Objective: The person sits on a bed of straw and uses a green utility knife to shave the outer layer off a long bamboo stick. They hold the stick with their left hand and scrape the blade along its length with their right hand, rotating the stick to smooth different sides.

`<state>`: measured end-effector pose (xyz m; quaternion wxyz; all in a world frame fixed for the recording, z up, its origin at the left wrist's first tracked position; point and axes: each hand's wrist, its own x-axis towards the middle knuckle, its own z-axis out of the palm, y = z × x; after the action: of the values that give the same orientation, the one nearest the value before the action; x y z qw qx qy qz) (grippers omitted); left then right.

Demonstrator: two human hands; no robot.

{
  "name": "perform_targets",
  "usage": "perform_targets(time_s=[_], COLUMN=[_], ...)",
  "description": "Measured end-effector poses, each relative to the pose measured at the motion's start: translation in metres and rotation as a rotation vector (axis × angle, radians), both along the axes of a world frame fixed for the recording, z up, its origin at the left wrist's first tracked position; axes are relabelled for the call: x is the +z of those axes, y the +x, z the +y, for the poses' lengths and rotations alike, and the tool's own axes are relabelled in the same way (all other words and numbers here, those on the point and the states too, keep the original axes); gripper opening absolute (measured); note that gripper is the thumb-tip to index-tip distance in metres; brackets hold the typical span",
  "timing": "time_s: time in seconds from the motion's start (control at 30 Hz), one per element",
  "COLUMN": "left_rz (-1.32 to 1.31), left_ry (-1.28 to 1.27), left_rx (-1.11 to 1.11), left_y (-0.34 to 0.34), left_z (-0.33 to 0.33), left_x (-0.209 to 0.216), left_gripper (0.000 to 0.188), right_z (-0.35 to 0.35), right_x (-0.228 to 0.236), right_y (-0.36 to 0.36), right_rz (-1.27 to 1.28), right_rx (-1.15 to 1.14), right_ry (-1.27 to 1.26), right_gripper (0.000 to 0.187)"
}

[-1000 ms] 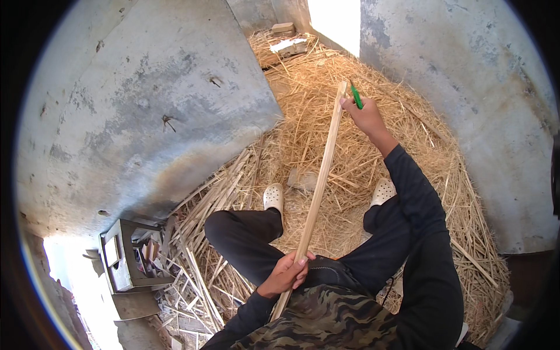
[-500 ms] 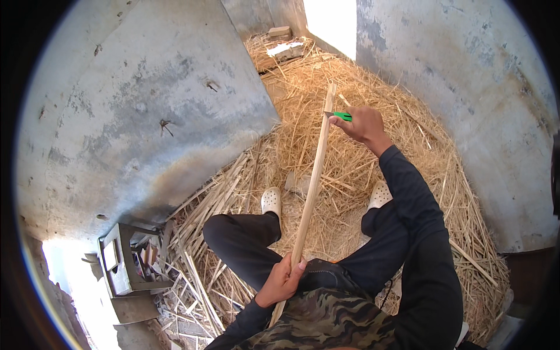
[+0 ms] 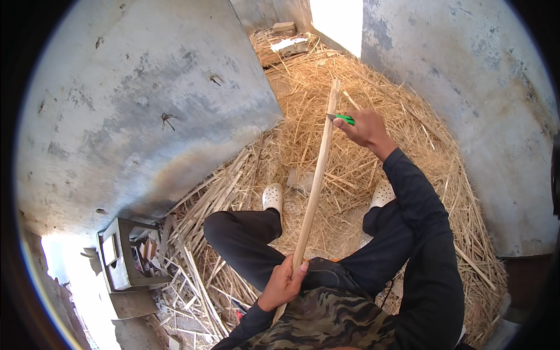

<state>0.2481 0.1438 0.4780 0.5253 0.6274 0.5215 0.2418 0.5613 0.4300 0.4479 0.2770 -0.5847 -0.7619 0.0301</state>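
Observation:
A long pale wooden stick (image 3: 317,181) slants from my lap up and away over the shavings. My left hand (image 3: 284,282) is closed around its lower part, close to my waist. Farther up, my right hand (image 3: 366,127) grips a green-handled utility knife (image 3: 345,119). The knife's short blade meets the stick's right side a little below its far end. My right arm is stretched forward. The fingers of the right hand wrap the handle and hide part of it.
Straw-like shavings (image 3: 361,169) and split strips (image 3: 198,280) cover the ground. My feet in cream clogs (image 3: 272,198) stand on either side of the stick. Worn grey walls (image 3: 146,87) rise left and right. A small wooden stool-like frame (image 3: 131,256) lies at lower left; a brick (image 3: 284,27) sits far back.
The knife and my right hand have come very slightly nearer along the stick. The whole view has shifted a little. My left hand keeps its hold.

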Motion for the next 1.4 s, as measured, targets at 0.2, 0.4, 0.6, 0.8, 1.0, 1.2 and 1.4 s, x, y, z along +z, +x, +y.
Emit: perform_targets(time_s=[0.2,0.4,0.6,0.8,1.0,1.2,1.4], left_rz=[-0.028,-0.057,-0.009,-0.002,-0.166,-0.094,-0.25], left_ry=[-0.037,0.026,0.007,-0.014,-0.166,-0.206,-0.225], left_rx=[-0.022,-0.049,-0.044,-0.016,0.012,0.186,0.112], left_y=[-0.001,-0.001,0.0,-0.001,-0.005,-0.035,-0.014], left_z=[-0.001,0.0,-0.003,-0.002,0.0,-0.03,0.002], left_x=[0.003,-0.004,-0.005,-0.016,-0.026,0.002,-0.016], left_gripper=[0.026,0.026,0.028,0.026,0.027,0.027,0.026], right_z=[0.005,0.021,0.039,0.047,0.059,0.032,0.04], right_x=[-0.006,-0.024,-0.031,-0.037,-0.07,-0.076,-0.053], right_y=[0.005,0.017,0.034,0.044,0.073,0.18,0.101], right_rz=[-0.039,-0.139,-0.195,-0.239,-0.291,0.016,0.118], right_rx=[-0.027,-0.033,-0.132,-0.137,-0.188,-0.773,-0.255], right_ry=[0.046,0.18,0.111,0.16,0.033,-0.347,0.062], right_gripper=[0.084,0.08,0.077,0.075,0.075,0.077,0.066])
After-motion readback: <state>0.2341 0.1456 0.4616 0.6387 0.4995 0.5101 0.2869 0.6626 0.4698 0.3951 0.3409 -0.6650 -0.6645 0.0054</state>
